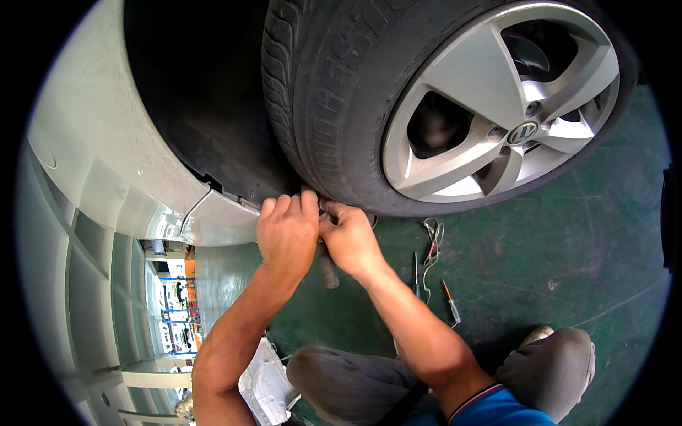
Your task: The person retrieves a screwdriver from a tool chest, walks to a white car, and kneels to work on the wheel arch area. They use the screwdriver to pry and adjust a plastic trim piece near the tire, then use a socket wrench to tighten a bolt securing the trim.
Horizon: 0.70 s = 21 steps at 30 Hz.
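— Where the tyre [334, 106] meets the green floor [540, 255], what are the hands on?

— Both press at the lower edge of the tread, just under the dark wheel arch [199, 99]. The left hand [286, 231] has its fingers curled over something small against the rubber; the right hand [348, 238] is bunched right beside it, touching the left. Whether either actually grips an object I cannot tell, the fingers hide it.

— And around them?

— A silver five-spoke rim [504, 106] fills the tyre. On the floor just right of the right forearm lie a slim dark tool [416, 273], a red-handled probe [451, 302] and a loose tangle of wire [432, 238]. The pale car body [92, 142] curves off to the left.

— How far along does it look?

— Midway, I'd judge: the wheel is on the car, tools are laid out, and the hands are working at one spot on the tread. Nothing shows it finished.
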Motion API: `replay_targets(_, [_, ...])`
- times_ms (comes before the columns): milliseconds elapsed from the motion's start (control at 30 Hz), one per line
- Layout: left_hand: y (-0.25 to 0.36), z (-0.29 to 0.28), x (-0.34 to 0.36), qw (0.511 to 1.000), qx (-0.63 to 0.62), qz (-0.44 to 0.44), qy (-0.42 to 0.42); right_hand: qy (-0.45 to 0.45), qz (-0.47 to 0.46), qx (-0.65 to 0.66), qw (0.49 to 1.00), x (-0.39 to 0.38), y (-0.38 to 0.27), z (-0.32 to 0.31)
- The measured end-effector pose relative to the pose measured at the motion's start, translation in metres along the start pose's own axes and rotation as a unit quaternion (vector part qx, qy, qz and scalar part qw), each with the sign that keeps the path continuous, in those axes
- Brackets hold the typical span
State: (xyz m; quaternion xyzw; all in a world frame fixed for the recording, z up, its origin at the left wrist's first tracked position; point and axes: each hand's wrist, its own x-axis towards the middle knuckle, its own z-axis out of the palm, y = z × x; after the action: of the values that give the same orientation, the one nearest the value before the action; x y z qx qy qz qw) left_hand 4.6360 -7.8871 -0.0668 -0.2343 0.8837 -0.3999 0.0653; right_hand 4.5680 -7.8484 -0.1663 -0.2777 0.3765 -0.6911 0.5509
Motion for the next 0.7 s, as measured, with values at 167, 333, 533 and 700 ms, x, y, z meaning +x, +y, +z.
replay_targets(167, [0.007,-0.003,0.007,1.000,0.003,-0.001,-0.005,0.170,-0.217,-0.113,0.955,0.000,0.029,0.015])
replay_targets(333, [0.003,0.000,0.002,1.000,0.003,0.001,0.005,0.046,-0.053,-0.147,0.987,-0.002,0.000,0.007])
replay_targets(533, [0.005,0.000,0.002,1.000,0.023,0.006,0.004,0.098,-0.132,-0.203,0.965,-0.002,0.018,0.014])
replay_targets(700, [0.010,0.002,0.004,1.000,0.005,0.004,0.015,0.138,-0.162,-0.161,0.964,0.000,0.027,0.017])
